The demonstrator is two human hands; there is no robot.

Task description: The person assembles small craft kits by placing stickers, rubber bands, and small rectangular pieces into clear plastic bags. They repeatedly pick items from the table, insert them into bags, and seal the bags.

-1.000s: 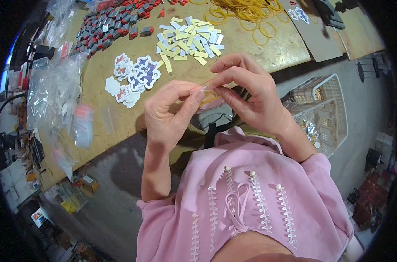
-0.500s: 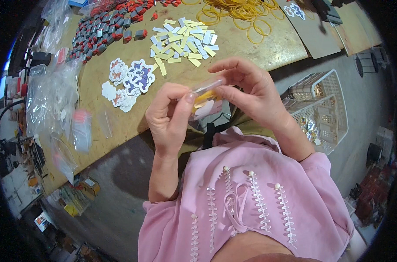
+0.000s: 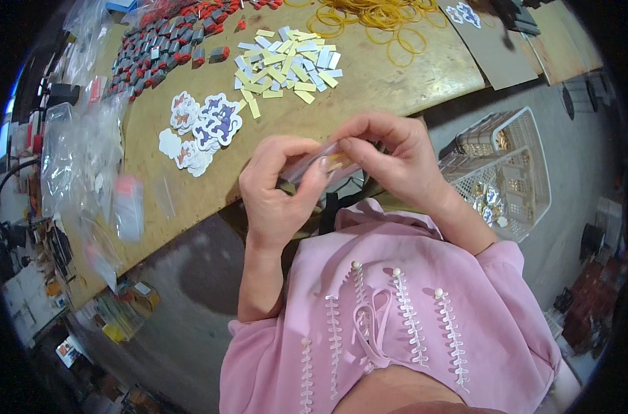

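Between my two hands is a small clear plastic bag [image 3: 338, 165] with yellow and pale pieces inside. My left hand [image 3: 279, 183] pinches one side of it between thumb and fingers. On the other side, my right hand [image 3: 393, 155] grips the top edge with thumb and forefinger. The bag hangs in the air just off the table's front edge, above my lap. What exactly lies inside is partly hidden by my fingers. Nearest on the table [image 3: 183, 186] are cat-shaped cutouts [image 3: 217, 121] in white, purple and orange.
Yellow and white strips [image 3: 286, 65] lie in a heap behind my hands. Grey and red small parts [image 3: 162, 52] spread at the far left, yellow rubber bands [image 3: 376, 21] at the back. Clear bags [image 3: 86, 152] cover the left edge. A white plastic basket [image 3: 535, 172] stands at the right.
My right fingers, spread beforehand, have closed on the bag's top edge. The bag has tilted and both hands have come slightly lower.
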